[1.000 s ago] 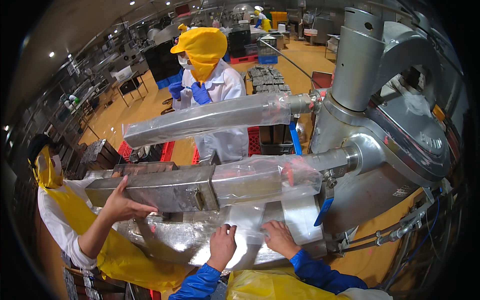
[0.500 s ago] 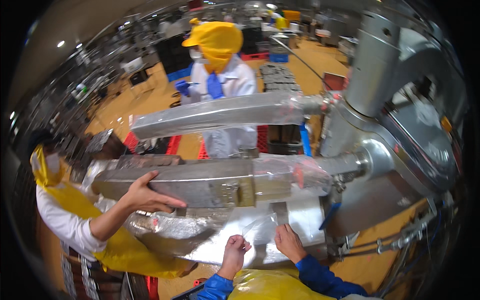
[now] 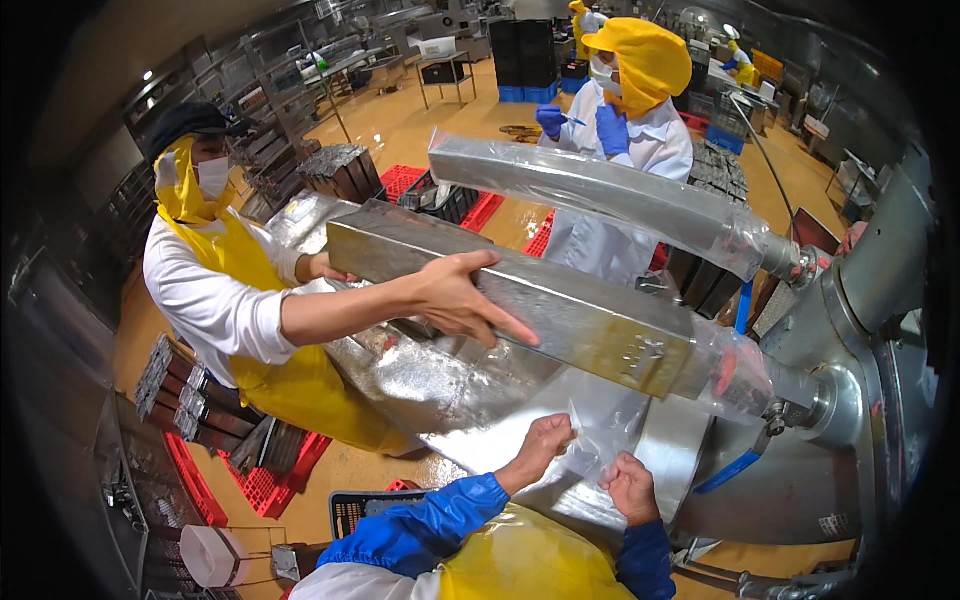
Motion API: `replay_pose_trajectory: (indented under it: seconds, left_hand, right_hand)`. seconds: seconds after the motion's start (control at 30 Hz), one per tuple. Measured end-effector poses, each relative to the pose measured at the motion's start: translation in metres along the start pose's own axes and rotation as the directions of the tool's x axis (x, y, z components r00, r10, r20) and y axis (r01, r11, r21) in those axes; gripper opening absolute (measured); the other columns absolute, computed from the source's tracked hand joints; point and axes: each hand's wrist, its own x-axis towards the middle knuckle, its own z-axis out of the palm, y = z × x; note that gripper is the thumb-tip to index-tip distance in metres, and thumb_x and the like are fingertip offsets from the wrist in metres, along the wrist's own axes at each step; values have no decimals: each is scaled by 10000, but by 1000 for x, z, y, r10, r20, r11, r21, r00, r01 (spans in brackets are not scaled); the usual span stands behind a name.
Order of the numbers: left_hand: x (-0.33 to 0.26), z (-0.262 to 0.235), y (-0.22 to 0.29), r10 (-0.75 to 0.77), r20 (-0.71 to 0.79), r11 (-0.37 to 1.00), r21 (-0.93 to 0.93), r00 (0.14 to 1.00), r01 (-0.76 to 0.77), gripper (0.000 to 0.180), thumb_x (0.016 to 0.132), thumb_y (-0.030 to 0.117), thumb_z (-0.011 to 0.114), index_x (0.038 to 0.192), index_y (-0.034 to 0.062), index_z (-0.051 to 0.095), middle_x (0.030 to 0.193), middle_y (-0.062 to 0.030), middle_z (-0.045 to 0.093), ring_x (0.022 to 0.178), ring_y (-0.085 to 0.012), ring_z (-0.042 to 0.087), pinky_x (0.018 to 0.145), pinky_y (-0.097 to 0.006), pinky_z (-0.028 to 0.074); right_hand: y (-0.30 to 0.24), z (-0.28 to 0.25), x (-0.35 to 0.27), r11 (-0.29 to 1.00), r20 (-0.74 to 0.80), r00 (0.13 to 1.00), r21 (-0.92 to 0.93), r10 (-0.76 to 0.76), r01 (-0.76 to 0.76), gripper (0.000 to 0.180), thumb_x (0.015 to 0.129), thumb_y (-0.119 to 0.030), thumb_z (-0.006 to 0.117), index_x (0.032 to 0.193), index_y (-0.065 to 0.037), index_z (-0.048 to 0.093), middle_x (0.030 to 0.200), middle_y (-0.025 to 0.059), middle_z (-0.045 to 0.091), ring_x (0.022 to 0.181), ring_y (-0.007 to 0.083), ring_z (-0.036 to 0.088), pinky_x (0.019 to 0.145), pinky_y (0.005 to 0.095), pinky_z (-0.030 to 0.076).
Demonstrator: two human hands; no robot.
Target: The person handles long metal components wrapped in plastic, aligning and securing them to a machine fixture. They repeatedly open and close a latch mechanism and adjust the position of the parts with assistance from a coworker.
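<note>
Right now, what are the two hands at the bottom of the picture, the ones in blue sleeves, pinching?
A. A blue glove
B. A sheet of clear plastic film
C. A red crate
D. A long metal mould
B: the left hand and the right hand both grip the clear plastic film lying on the steel trough, below the long metal mould that a co-worker's hand steadies.

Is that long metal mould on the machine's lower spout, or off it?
On it. The metal mould is slid over the lower spout, its end against bunched clear film.
</note>
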Motion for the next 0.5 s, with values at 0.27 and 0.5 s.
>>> replay_pose_trajectory:
  seconds: [0.27,0.5]
  left_hand:
    - [21,3,6,203,-39,909,380,978,-173,208,1063,244,663,1068,55,578,777,85,446,700,-23,404,634,-219,355]
    - [41,78,15,299,106,910,266,948,-316,357,976,126,758,1248,31,548,943,9,545,792,-65,498,747,-233,453]
  right_hand:
    - [-88,-24,-88,810,-303,751,-213,-587,547,494,1118,-510,399,1268,-83,596,1155,66,642,937,172,619,830,339,501]
    - [-149,92,-85,587,-155,701,-686,-696,430,243,1103,-214,556,1231,-9,571,891,108,669,816,207,674,794,373,557]
